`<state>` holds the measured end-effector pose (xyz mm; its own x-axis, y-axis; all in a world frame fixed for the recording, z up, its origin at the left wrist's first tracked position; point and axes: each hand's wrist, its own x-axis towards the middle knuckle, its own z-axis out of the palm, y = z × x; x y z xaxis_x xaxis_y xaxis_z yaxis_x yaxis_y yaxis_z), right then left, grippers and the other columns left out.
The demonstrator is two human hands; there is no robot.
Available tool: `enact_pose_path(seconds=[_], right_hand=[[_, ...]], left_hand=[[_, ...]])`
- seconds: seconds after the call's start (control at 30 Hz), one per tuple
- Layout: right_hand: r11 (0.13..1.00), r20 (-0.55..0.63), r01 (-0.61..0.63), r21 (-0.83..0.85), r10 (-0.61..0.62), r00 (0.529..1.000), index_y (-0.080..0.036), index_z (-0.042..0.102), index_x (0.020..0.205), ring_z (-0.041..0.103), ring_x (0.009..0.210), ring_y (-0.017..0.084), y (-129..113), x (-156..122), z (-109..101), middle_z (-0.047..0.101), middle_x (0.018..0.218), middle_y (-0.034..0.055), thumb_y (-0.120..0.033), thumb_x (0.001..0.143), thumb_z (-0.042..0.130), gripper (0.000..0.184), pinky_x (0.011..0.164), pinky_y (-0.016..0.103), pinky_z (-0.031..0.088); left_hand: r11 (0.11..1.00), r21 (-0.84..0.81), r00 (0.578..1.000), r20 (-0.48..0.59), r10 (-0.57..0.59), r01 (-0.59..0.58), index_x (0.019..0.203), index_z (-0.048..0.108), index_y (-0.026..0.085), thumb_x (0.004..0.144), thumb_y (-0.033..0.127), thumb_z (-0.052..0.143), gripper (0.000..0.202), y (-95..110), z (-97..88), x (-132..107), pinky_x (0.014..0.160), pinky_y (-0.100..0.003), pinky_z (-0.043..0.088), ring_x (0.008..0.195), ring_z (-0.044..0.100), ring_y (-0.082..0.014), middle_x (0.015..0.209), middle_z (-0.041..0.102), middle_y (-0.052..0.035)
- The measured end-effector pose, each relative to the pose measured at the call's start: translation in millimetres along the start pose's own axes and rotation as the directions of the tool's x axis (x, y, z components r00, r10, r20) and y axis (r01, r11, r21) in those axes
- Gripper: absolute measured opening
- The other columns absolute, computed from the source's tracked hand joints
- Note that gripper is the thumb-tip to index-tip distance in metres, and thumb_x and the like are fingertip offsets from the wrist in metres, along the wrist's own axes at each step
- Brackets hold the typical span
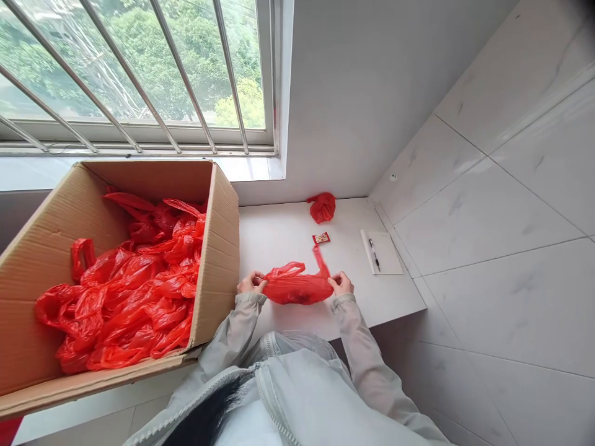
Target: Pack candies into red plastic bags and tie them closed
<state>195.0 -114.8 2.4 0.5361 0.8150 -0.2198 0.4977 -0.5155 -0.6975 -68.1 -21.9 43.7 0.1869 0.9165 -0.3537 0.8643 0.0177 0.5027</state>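
Note:
Both hands grip a red plastic bag (297, 288) at its two sides, stretched between them over the white table. My left hand (251, 283) pinches the bag's left edge, close to the cardboard box. On the opposite edge, my right hand (341, 284) is closed in the same way. The bag's two handle loops stick up at the top. Something dark shows through the thin plastic near the bottom, but I cannot make out what it is. Just beyond the raised handle lies a small red patterned packet (321, 238).
A large open cardboard box (225, 248) full of red plastic bags (134, 291) stands at the left. Against the back wall sits a bunched red bag (322, 207). A pen (374, 254) rests on a white notepad (389, 253) at right. A barred window (139, 74) is behind the box.

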Motion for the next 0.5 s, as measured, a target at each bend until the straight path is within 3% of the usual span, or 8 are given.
enact_pose_path(seconds=[0.1, 0.17, 0.23, 0.3, 0.37, 0.5], right_hand=[[0.998, 0.031, -0.006, 0.063, 0.004, 0.999, -0.022, 0.052, 0.068, 0.058, 0.062, 0.014, 13.1, -1.5, -8.4, 0.062, 0.066, -0.0032, -0.023, 0.069, 0.058, 0.006, 0.066, 0.027, 0.046], [0.995, 0.071, 0.003, 0.096, -0.01, 0.997, -0.023, 0.054, 0.071, 0.056, 0.061, 0.014, 12.4, -4.2, -5.2, 0.059, 0.062, -0.0054, -0.018, 0.062, 0.057, 0.011, 0.064, 0.027, 0.045], [0.992, 0.117, 0.02, 0.126, -0.034, 0.993, -0.023, 0.06, 0.081, 0.054, 0.061, 0.014, 6.0, -7.9, 1.3, 0.057, 0.059, -0.0075, -0.012, 0.056, 0.055, 0.028, 0.065, 0.026, 0.043], [0.985, 0.183, 0.045, 0.164, -0.075, 0.98, -0.025, 0.064, 0.09, 0.052, 0.059, 0.013, -3.1, -12.7, 7.9, 0.054, 0.056, -0.0099, -0.009, 0.052, 0.055, 0.042, 0.065, 0.025, 0.042], [0.975, 0.253, 0.068, 0.213, -0.122, 0.96, -0.025, 0.068, 0.085, 0.05, 0.055, 0.012, -12.2, -18.5, 13.1, 0.052, 0.053, -0.0108, -0.008, 0.05, 0.057, 0.041, 0.063, 0.024, 0.041], [0.937, 0.269, 0.073, 0.342, -0.172, 0.948, -0.021, 0.066, 0.066, 0.055, 0.062, 0.013, -22.1, -27.3, 15.8, 0.061, 0.063, -0.0053, -0.018, 0.052, 0.066, 0.015, 0.064, 0.025, 0.044]], left_hand=[[0.999, -0.02, 1.0, 0.013, 0.028, -0.027, 0.105, 0.062, 0.015, 0.091, 0.023, 0.062, 0.016, 2.0, 4.9, -4.5, 0.081, -0.034, 0.055, 0.085, 0.065, -0.016, 0.095, 0.068, -0.0031], [0.998, -0.01, 0.998, 0.03, 0.061, -0.06, 0.113, 0.06, 0.017, 0.079, 0.019, 0.074, 0.037, 7.9, 11.7, -7.9, 0.084, -0.032, 0.053, 0.091, 0.065, -0.0181, 0.103, 0.067, -0.0066], [0.998, 0.023, 0.998, 0.02, 0.066, -0.066, 0.125, 0.053, 0.018, 0.066, 0.017, 0.082, 0.065, 15.3, 16.3, -10.8, 0.087, -0.036, 0.052, 0.101, 0.063, -0.0254, 0.116, 0.062, -0.0134], [0.996, 0.062, 0.998, -0.005, 0.061, -0.06, 0.13, 0.05, 0.022, 0.063, 0.019, 0.084, 0.075, 23.1, 17.1, -11.6, 0.09, -0.043, 0.049, 0.111, 0.057, -0.0332, 0.124, 0.056, -0.0177], [0.994, 0.089, 0.998, -0.022, 0.064, -0.062, 0.123, 0.057, 0.024, 0.065, 0.018, 0.081, 0.063, 30.3, 14.9, -9.1, 0.091, -0.047, 0.047, 0.115, 0.053, -0.0364, 0.125, 0.054, -0.0167], [0.995, 0.069, 0.996, -0.051, 0.076, -0.073, 0.102, 0.065, 0.018, 0.08, 0.018, 0.07, 0.022, 38.6, 4.6, 0.7, 0.094, -0.046, 0.046, 0.113, 0.053, -0.0283, 0.118, 0.059, -0.0091]])
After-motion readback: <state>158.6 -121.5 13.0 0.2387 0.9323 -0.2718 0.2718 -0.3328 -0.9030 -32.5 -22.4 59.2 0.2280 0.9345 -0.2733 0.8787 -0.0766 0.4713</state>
